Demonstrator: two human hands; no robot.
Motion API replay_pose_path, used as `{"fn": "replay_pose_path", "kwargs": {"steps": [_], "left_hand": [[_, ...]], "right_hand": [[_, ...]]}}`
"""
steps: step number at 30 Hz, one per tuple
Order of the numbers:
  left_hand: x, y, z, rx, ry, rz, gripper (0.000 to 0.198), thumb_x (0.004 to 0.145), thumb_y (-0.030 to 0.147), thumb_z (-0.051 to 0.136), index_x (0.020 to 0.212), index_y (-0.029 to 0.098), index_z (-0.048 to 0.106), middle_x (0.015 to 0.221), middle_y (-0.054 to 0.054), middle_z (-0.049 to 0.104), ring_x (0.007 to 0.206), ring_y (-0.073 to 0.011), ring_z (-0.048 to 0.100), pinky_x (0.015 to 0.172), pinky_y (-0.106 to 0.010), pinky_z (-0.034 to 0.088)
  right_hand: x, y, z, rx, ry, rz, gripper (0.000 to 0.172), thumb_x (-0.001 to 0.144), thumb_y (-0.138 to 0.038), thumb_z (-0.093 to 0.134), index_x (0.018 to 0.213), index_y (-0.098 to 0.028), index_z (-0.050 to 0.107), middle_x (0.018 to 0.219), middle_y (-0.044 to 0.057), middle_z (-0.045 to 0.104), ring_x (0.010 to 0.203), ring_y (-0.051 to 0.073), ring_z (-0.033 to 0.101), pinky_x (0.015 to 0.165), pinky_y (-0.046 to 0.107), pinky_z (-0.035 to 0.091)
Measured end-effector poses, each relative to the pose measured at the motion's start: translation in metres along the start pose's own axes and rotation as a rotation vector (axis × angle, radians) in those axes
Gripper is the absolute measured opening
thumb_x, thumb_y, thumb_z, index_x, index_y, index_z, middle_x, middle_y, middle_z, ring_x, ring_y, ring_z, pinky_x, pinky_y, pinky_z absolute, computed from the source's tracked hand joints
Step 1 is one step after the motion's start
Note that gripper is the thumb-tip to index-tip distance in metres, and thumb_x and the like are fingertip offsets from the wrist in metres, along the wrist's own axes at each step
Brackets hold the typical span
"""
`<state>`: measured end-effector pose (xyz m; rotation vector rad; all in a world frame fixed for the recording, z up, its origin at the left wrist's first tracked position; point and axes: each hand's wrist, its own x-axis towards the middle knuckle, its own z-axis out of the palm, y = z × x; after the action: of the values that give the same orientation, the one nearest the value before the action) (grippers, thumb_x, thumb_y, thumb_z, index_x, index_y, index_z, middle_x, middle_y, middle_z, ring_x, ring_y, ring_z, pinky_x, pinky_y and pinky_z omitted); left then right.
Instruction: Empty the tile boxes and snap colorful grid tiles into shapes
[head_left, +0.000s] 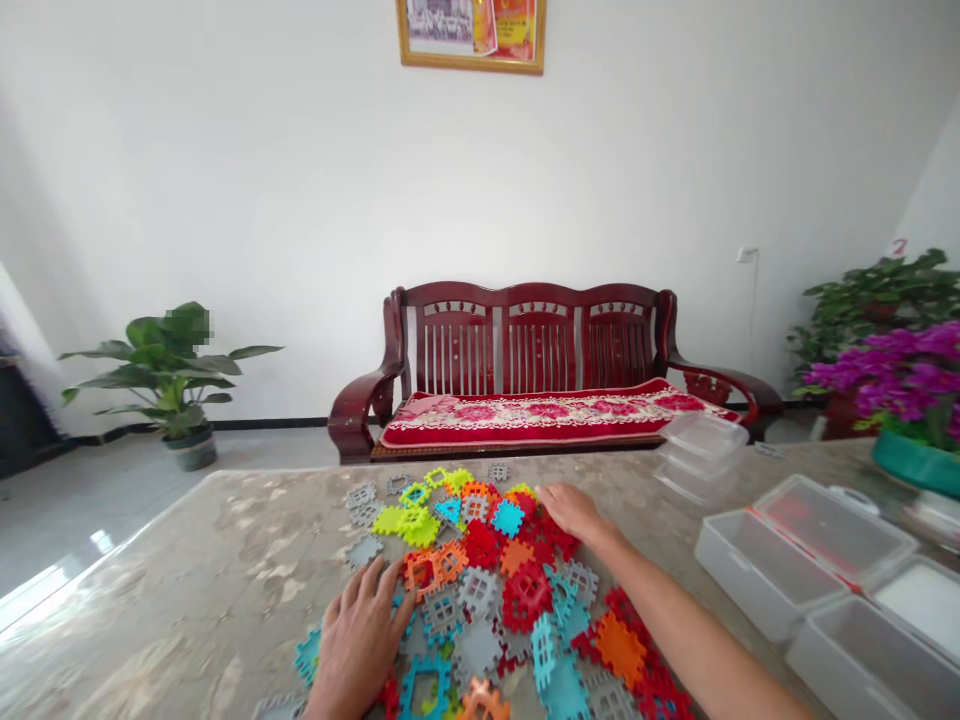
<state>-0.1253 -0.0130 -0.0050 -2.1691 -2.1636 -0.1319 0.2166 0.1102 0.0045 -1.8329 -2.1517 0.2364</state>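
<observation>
1. Plastic puzzle tiles point(480, 590) are lying in a loose, overlapping heap on the tabletop point(187, 540), at 12 o'clock from the person's chest. Red, orange, grey, teal, lime and yellow pieces are mixed together, many with notched edges and open grids.
2. The left hand point(358, 640) is pressing palm down at the near left edge of the heap, around 7 o'clock from its centre. Its fingers are spreading wide over grey and teal tiles, and it is not visibly holding any piece.
3. The right hand point(574, 512) is resting palm down at the heap's far right edge, around 2 o'clock from its centre. Its fingers are staying narrow and close together on red tiles, and no tile is visibly gripped.
4. Clear plastic boxes point(802, 560) are sitting on the tabletop at 3 o'clock, just beyond the right forearm, with one lid standing open. A stack of clear containers point(701, 455) is standing at 2 o'clock near the far edge.
5. Purple flowers point(892, 370) in a green pot point(915, 462) are showing at the right edge, around 2 o'clock.
6. A wooden sofa point(536, 340) with a red floral cushion point(525, 422) is standing at 12 o'clock against the wall, and a leafy potted plant point(161, 375) is standing on the floor at 10 o'clock.
</observation>
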Motion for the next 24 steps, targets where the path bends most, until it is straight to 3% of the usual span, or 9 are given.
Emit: {"fn": "replay_pose_path", "kwargs": {"steps": [2, 5, 9, 12, 19, 24], "left_hand": [[0.002, 0.0, 0.0, -0.009, -0.001, 0.003, 0.05, 0.096, 0.038, 0.037, 0.142, 0.025, 0.053, 0.15, -0.009, 0.049, 0.14, -0.0274, 0.041, 0.11, -0.042, 0.037], [0.004, 0.0, 0.0, -0.015, -0.01, 0.0, 0.05, 0.096, 0.039, 0.039, 0.142, 0.025, 0.053, 0.151, -0.008, 0.049, 0.141, -0.0267, 0.04, 0.111, -0.042, 0.036], [0.004, -0.001, -0.001, -0.048, -0.006, -0.004, 0.051, 0.095, 0.042, 0.039, 0.141, 0.025, 0.054, 0.151, -0.007, 0.049, 0.14, -0.0261, 0.04, 0.112, -0.041, 0.035], [0.005, -0.002, -0.002, -0.089, -0.002, 0.004, 0.051, 0.095, 0.044, 0.037, 0.139, 0.026, 0.056, 0.149, -0.007, 0.051, 0.14, -0.0259, 0.041, 0.112, -0.042, 0.035], [0.009, 0.0, -0.007, -0.116, -0.006, -0.001, 0.05, 0.095, 0.045, 0.038, 0.138, 0.027, 0.056, 0.147, -0.007, 0.053, 0.139, -0.0261, 0.042, 0.111, -0.043, 0.035], [0.013, 0.004, -0.015, -0.095, 0.016, 0.02, 0.047, 0.097, 0.043, 0.036, 0.135, 0.026, 0.058, 0.144, -0.007, 0.055, 0.135, -0.0262, 0.045, 0.109, -0.042, 0.036]], "right_hand": [[0.009, -0.007, -0.007, -0.032, 0.025, 0.043, 0.063, 0.103, -0.04, 0.018, 0.091, -0.017, 0.076, 0.097, 0.016, 0.075, 0.096, 0.027, 0.069, 0.086, 0.036, 0.047], [0.032, -0.025, -0.011, -0.048, 0.039, 0.01, 0.056, 0.103, -0.036, 0.02, 0.104, -0.018, 0.073, 0.116, 0.016, 0.071, 0.11, 0.026, 0.064, 0.094, 0.037, 0.044], [0.064, -0.051, 0.003, -0.025, -0.025, -0.119, 0.042, 0.101, -0.032, 0.03, 0.119, -0.024, 0.068, 0.137, 0.007, 0.061, 0.132, 0.021, 0.049, 0.109, 0.035, 0.034], [0.076, -0.06, 0.018, -0.005, -0.099, -0.189, 0.039, 0.1, -0.03, 0.035, 0.122, -0.024, 0.066, 0.141, 0.006, 0.059, 0.138, 0.021, 0.044, 0.115, 0.037, 0.029], [0.057, -0.043, 0.025, 0.074, -0.164, -0.187, 0.038, 0.1, -0.034, 0.035, 0.112, -0.024, 0.07, 0.127, 0.005, 0.068, 0.125, 0.021, 0.056, 0.108, 0.036, 0.038], [0.031, -0.024, 0.006, 0.215, -0.135, -0.133, 0.06, 0.102, -0.05, 0.022, 0.104, -0.021, 0.074, 0.112, 0.008, 0.075, 0.11, 0.023, 0.066, 0.099, 0.034, 0.045]]}}
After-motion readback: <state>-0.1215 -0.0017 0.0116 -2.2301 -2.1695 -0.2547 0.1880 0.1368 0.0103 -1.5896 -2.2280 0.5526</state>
